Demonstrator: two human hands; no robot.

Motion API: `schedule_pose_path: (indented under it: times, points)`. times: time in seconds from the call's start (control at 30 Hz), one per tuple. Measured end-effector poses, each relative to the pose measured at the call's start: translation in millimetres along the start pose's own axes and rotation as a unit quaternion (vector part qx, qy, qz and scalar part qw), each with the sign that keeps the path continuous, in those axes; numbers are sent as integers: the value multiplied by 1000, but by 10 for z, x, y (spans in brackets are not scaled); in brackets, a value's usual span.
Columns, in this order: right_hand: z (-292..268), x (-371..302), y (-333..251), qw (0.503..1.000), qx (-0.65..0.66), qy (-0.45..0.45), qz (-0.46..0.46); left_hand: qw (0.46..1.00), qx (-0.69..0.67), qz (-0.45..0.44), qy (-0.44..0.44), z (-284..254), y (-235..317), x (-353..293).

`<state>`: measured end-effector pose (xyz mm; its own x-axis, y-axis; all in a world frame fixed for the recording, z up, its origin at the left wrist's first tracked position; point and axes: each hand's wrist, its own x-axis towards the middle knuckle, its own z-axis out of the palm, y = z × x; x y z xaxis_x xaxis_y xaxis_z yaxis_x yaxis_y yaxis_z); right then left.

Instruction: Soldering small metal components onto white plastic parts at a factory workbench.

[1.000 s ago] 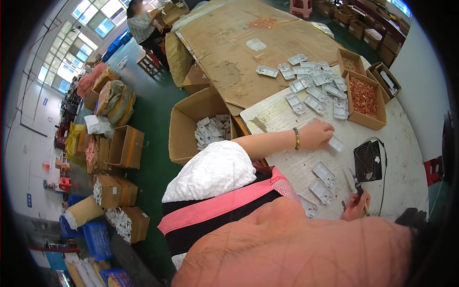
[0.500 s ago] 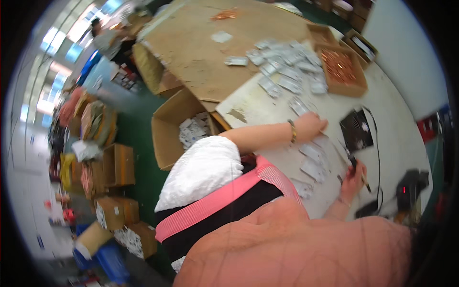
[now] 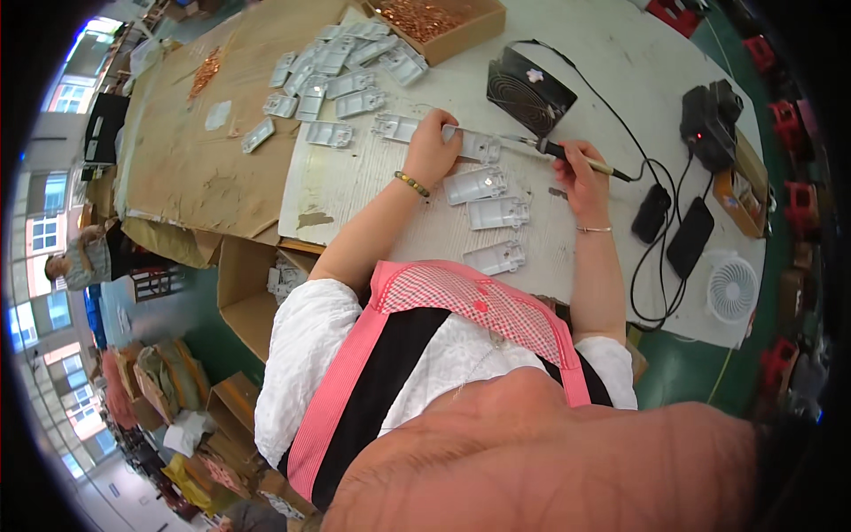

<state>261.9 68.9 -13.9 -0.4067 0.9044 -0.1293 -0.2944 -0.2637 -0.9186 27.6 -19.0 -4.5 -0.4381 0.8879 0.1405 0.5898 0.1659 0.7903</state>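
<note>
My right hand point(image 3: 585, 177) grips a soldering iron point(image 3: 567, 153) by its dark handle. Its thin metal tip points left, by the far edge of a clear-white plastic housing point(image 3: 480, 146). At that housing's left end is my left hand point(image 3: 433, 149), fingers curled and closed. What they pinch is too small to make out. A second plastic housing point(image 3: 396, 128) lies just beyond the left hand, partly covered by it. Nearer to me, several more housings point(image 3: 496, 213) lie in a column, small metal bits inside some.
Loose housings point(image 3: 332, 58) lie in a pile at the far left, near a cardboard box of copper-coloured parts point(image 3: 461, 27). A black square device with a ringed grille point(image 3: 523, 97) stands beyond the iron. Cables, a black power unit point(image 3: 709, 120), a phone point(image 3: 690, 238) and a white fan point(image 3: 732, 289) are right.
The view has turned, so the table sits differently in it. My right hand has brought the iron's tip to a housing, and my left hand is now beside that housing.
</note>
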Motion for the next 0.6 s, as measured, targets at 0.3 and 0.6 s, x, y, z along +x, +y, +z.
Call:
schedule_pose_path:
  times: [0.3, 0.6]
  points:
    - [26, -6, -28, 997, -70, -12, -4, 1000, 11, 1, 1, 65, -94, -36]
    - [39, -2, -32, 995, -94, -11, 15, 1000, -2, -11, -7, 64, -110, -37]
